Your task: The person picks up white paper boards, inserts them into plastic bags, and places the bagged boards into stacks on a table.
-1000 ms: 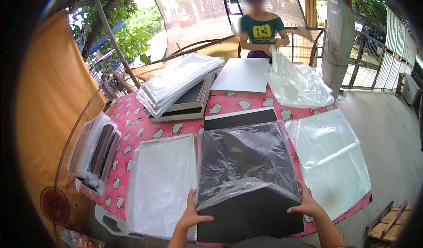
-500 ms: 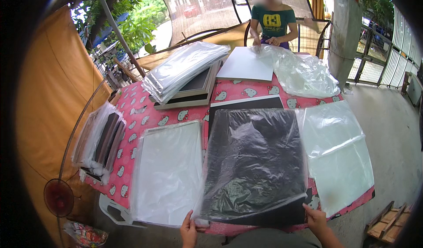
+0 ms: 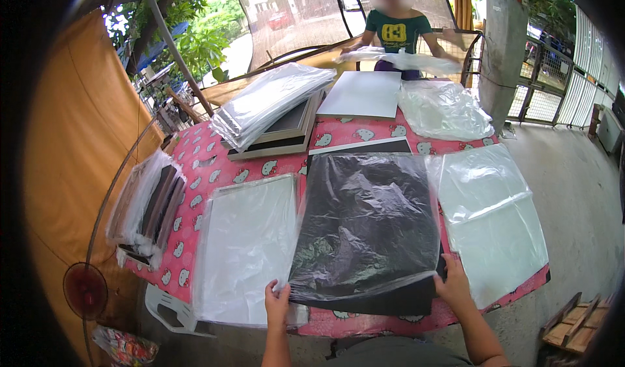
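Observation:
A large clear plastic sleeve (image 3: 364,217) covers most of a black board (image 3: 384,302), whose lower end shows beyond the sleeve's near edge. My left hand (image 3: 277,305) pinches the sleeve's near left corner. At the near right corner my right hand (image 3: 454,282) is closed on the sleeve's edge, beside the black board; its fingertips are partly hidden. To the left lies a white board in clear plastic (image 3: 244,250), close to my left hand. Pale, folded plastic sheeting (image 3: 491,237) lies right of the black board. Another dark board with a white edge (image 3: 364,147) shows behind the sleeve.
A pink patterned cloth (image 3: 260,167) covers the table. At the back are stacked wrapped boards (image 3: 273,100), a white board (image 3: 361,97) and crumpled plastic (image 3: 449,110). Upright wrapped boards (image 3: 150,211) stand left. Across the table a person (image 3: 397,35) handles plastic.
Both my hands have moved forward, away from me, and the sleeve and black board have shifted with them. The person opposite has lifted a plastic sheet and spread it between their hands.

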A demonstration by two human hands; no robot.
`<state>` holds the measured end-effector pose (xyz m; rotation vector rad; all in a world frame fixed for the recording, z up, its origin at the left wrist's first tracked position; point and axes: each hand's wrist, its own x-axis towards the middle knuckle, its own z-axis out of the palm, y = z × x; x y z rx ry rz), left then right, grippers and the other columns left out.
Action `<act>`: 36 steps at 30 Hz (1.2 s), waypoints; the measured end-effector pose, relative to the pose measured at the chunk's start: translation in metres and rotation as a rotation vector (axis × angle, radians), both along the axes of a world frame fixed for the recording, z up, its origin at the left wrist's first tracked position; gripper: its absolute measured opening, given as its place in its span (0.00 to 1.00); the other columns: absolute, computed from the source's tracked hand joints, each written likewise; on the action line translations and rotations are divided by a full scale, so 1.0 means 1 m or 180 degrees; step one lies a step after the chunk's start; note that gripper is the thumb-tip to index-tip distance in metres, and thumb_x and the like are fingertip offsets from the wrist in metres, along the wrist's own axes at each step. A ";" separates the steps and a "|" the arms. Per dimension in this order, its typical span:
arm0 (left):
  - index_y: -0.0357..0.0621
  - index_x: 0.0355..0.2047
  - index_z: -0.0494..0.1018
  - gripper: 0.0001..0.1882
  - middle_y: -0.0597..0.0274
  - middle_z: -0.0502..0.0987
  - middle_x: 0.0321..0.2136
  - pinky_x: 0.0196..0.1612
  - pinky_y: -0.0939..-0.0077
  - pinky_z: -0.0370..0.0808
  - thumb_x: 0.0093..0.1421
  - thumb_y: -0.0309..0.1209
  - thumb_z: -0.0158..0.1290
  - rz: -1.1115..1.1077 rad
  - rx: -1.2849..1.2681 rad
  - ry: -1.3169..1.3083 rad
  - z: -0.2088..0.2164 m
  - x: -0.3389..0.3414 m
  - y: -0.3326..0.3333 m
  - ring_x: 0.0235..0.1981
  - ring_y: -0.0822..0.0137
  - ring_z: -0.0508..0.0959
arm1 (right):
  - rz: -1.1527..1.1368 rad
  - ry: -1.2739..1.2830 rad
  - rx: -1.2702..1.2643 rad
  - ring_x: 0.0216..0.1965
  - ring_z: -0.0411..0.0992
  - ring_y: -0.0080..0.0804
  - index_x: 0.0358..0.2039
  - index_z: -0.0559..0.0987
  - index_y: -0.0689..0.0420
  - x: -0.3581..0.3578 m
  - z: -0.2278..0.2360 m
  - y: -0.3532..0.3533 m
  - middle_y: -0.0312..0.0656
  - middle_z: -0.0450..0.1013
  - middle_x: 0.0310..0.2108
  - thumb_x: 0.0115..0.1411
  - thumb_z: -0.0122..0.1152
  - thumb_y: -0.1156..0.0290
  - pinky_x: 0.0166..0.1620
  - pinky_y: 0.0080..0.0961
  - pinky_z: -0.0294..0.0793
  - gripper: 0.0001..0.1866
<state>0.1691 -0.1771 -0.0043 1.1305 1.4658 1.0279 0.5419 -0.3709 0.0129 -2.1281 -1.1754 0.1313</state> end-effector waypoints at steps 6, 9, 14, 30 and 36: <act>0.38 0.46 0.62 0.19 0.58 0.72 0.32 0.35 0.78 0.71 0.53 0.24 0.52 0.0228 -0.0178 -0.1415 0.007 0.000 -0.004 0.32 0.70 0.73 | -0.0001 0.0212 -0.0483 0.35 0.69 0.46 0.43 0.69 0.58 -0.007 0.024 0.018 0.50 0.69 0.34 0.45 0.58 0.69 0.38 0.36 0.68 0.22; 0.39 0.45 0.63 0.19 0.58 0.72 0.33 0.37 0.73 0.72 0.53 0.22 0.51 0.0664 -0.0222 -0.2565 0.021 0.025 -0.015 0.33 0.67 0.73 | -0.0021 0.0142 -0.0616 0.34 0.70 0.47 0.41 0.71 0.57 -0.003 0.012 0.026 0.49 0.71 0.31 0.46 0.57 0.68 0.37 0.36 0.68 0.19; 0.41 0.44 0.64 0.16 0.60 0.69 0.38 0.42 0.70 0.68 0.55 0.20 0.48 0.1307 0.0315 -0.2131 0.009 0.063 -0.010 0.38 0.66 0.69 | 0.0306 -0.0168 -0.0342 0.27 0.71 0.44 0.35 0.74 0.57 0.004 -0.004 0.028 0.47 0.71 0.22 0.45 0.56 0.70 0.31 0.37 0.69 0.14; 0.52 0.48 0.60 0.19 0.57 0.65 0.42 0.44 0.63 0.68 0.57 0.21 0.43 0.1711 0.0130 -0.2096 0.034 0.028 -0.035 0.40 0.62 0.67 | 0.0428 0.2068 -0.1547 0.27 0.74 0.31 0.36 0.69 0.63 -0.026 0.050 -0.059 0.44 0.73 0.26 0.49 0.60 0.61 0.31 0.28 0.71 0.20; 0.50 0.47 0.62 0.17 0.56 0.64 0.44 0.47 0.65 0.64 0.56 0.22 0.46 0.2325 0.1090 -0.1637 0.079 -0.023 -0.028 0.43 0.61 0.65 | 0.1684 0.2807 -0.0589 0.38 0.70 0.32 0.42 0.67 0.64 -0.088 -0.027 0.001 0.46 0.71 0.34 0.49 0.61 0.61 0.40 0.26 0.68 0.25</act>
